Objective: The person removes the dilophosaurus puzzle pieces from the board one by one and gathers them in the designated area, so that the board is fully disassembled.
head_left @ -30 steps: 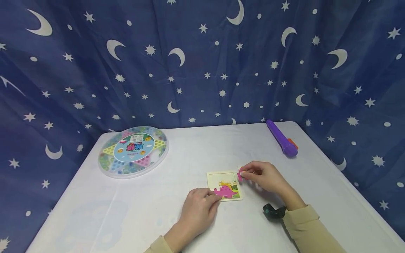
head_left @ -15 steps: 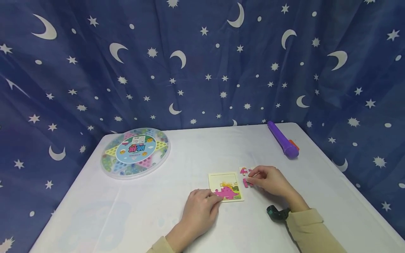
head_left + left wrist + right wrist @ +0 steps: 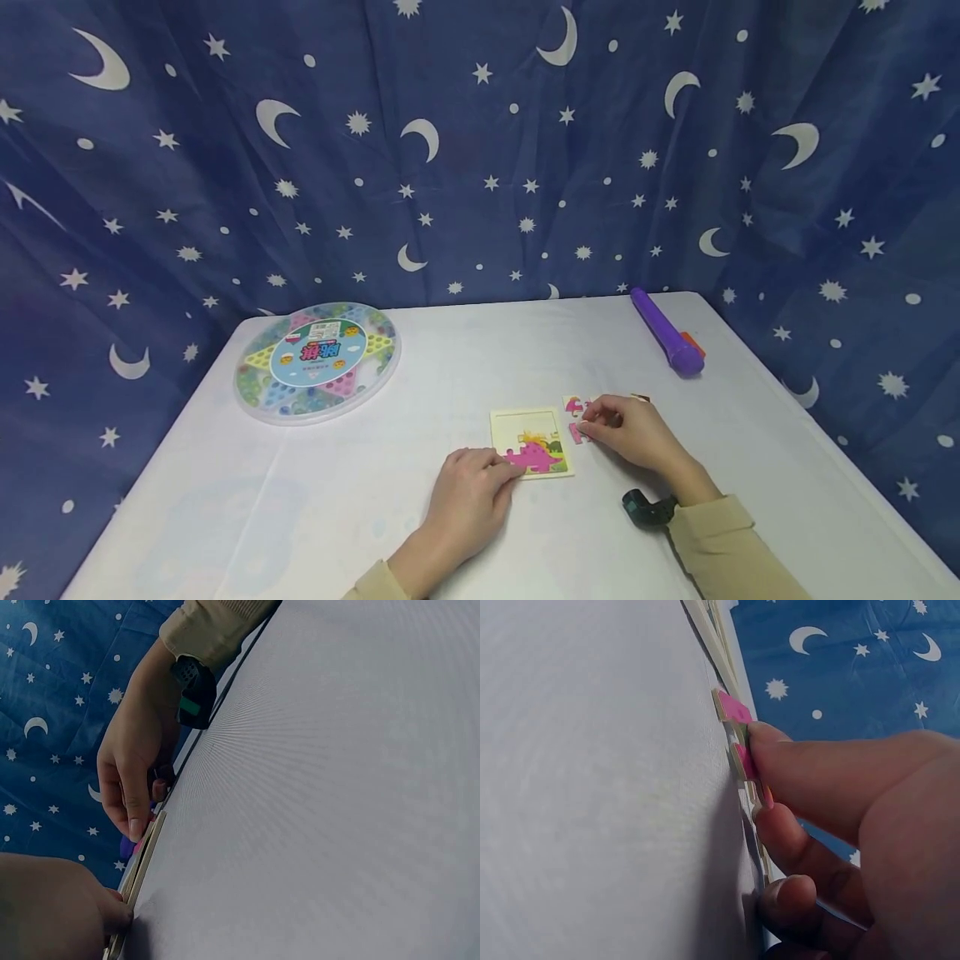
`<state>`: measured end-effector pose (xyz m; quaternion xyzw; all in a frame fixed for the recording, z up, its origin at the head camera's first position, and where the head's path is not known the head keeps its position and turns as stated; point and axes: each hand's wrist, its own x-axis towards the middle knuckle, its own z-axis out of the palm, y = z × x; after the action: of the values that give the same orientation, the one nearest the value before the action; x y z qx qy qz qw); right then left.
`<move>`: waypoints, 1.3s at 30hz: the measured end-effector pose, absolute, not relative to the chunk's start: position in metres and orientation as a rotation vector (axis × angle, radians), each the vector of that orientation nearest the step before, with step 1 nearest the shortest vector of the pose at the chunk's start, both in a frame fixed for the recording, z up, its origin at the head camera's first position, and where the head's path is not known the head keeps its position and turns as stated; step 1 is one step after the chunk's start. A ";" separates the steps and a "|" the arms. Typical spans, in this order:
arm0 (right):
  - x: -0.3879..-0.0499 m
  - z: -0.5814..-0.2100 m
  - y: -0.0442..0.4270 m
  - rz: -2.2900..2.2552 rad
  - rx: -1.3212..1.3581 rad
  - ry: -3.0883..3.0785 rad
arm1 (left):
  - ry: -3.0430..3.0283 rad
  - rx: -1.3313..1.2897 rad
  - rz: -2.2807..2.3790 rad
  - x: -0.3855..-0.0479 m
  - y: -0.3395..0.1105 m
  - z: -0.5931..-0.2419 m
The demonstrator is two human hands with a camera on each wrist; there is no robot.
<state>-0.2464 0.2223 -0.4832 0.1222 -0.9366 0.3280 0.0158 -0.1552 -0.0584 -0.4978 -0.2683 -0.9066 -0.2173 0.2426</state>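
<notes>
A square puzzle tray [image 3: 527,412] lies on the white table, with pink dinosaur pieces [image 3: 534,456] in its lower part. My left hand [image 3: 471,492] rests at the tray's lower left, fingers relaxed on its edge. To the right of the tray, my right hand [image 3: 633,433] pinches a pink piece [image 3: 576,432] between thumb and fingers; in the right wrist view that piece [image 3: 733,707] stands close to the tabletop. Just behind it lies another loose piece [image 3: 573,405], and more pieces are partly hidden by the right hand.
A round board game [image 3: 317,362] in clear plastic lies at the back left. At the back right is a purple microphone [image 3: 669,333] with an orange thing [image 3: 693,342] beside it. A dark wrist device [image 3: 647,508] sits at the right cuff. A starry curtain [image 3: 480,150] hangs behind.
The right hand has moved slightly right and down from the tray's upper right corner with the pink piece, uncovering a loose piece behind. The left hand has stayed on the tray.
</notes>
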 end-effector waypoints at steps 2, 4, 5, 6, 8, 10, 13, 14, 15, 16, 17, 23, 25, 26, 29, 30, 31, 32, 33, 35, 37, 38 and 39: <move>-0.247 -0.483 0.221 1.007 0.380 -2.912 | -2.470 -0.733 -0.595 -0.155 -0.059 -0.498; -0.247 -0.482 0.220 1.002 0.380 -2.908 | -2.462 -0.734 -0.598 -0.156 -0.059 -0.497; -0.247 -0.482 0.220 0.999 0.381 -2.906 | -2.460 -0.733 -0.599 -0.156 -0.059 -0.497; -0.247 -0.482 0.220 0.995 0.379 -2.906 | -2.460 -0.732 -0.602 -0.156 -0.059 -0.497; -0.247 -0.481 0.219 0.989 0.369 -2.913 | -2.461 -0.729 -0.605 -0.156 -0.059 -0.498; -0.247 -0.480 0.217 0.991 0.359 -2.920 | -2.465 -0.728 -0.610 -0.156 -0.059 -0.498; -0.246 -0.479 0.216 0.992 0.342 -2.932 | -2.469 -0.724 -0.612 -0.156 -0.059 -0.498; -0.246 -0.479 0.216 0.991 0.338 -2.935 | -2.469 -0.722 -0.612 -0.156 -0.059 -0.498; -0.247 -0.479 0.215 0.991 0.332 -2.937 | -2.469 -0.721 -0.613 -0.155 -0.059 -0.497; -0.247 -0.479 0.215 0.990 0.327 -2.939 | -2.470 -0.720 -0.613 -0.155 -0.059 -0.497; -0.247 -0.479 0.215 0.989 0.325 -2.940 | -2.469 -0.721 -0.611 -0.155 -0.059 -0.497; -0.247 -0.478 0.214 0.959 0.334 -2.940 | -2.460 -0.719 -0.602 -0.156 -0.059 -0.497; -0.248 -0.478 0.214 0.951 0.335 -2.939 | -2.464 -0.716 -0.601 -0.156 -0.059 -0.496; -0.248 -0.478 0.214 0.950 0.333 -2.938 | -2.467 -0.715 -0.601 -0.156 -0.059 -0.496; -0.248 -0.478 0.213 0.954 0.325 -2.945 | -2.475 -0.713 -0.601 -0.156 -0.059 -0.496; -0.249 -0.478 0.213 0.952 0.317 -2.949 | -2.474 -0.712 -0.602 -0.156 -0.059 -0.496; -0.248 -0.478 0.213 0.950 0.312 -2.953 | -2.473 -0.712 -0.600 -0.156 -0.059 -0.496; -0.248 -0.478 0.213 0.948 0.305 -2.956 | -2.469 -0.714 -0.600 -0.156 -0.059 -0.497; -0.247 -0.478 0.213 0.943 0.299 -2.962 | -2.469 -0.715 -0.600 -0.156 -0.059 -0.497; -0.245 -0.479 0.213 0.941 0.287 -2.967 | -2.472 -0.717 -0.592 -0.155 -0.059 -0.497; -0.243 -0.480 0.213 0.942 0.279 -2.963 | -2.493 -0.718 -0.590 -0.155 -0.059 -0.497; -0.243 -0.480 0.214 0.944 0.274 -2.960 | -2.502 -0.720 -0.589 -0.155 -0.058 -0.497; -0.242 -0.480 0.214 0.946 0.271 -2.956 | -2.510 -0.720 -0.589 -0.155 -0.058 -0.497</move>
<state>-0.2422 0.2140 -0.4805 0.0870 -0.9487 0.3037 0.0129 -0.1549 -0.0582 -0.4974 -0.2618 -0.9125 -0.2140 0.2303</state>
